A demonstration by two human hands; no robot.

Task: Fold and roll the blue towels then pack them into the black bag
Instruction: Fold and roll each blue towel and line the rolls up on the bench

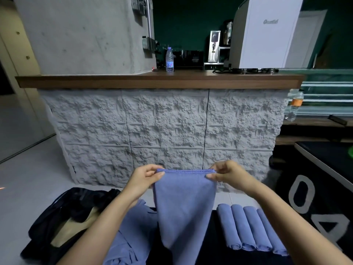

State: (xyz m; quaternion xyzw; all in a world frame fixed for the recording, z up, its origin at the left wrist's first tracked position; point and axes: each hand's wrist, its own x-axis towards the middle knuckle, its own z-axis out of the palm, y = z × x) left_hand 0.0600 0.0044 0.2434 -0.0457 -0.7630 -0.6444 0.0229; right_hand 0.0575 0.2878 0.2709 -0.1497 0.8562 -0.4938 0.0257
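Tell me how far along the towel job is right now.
Done: four rolled towels lie side by side on the right. In hand: the left hand and right hand pinch the top corners of a hanging towel. Left: the loose towel pile to roll, and no blue towel shows in the open black bag.

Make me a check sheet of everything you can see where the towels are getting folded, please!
Surface: dark surface under the towels.
Job's things: one blue towel held up; four rolled towels side by side; loose towel pile at left; black bag open beside it.
Clutter: water bottle on the counter; orange-label bottle at right.
Hands: left hand and right hand each pinch a top corner of the blue towel.
Cables: black cable by the white machine.
Surroundings: rough grey counter front, wooden top, green wall.
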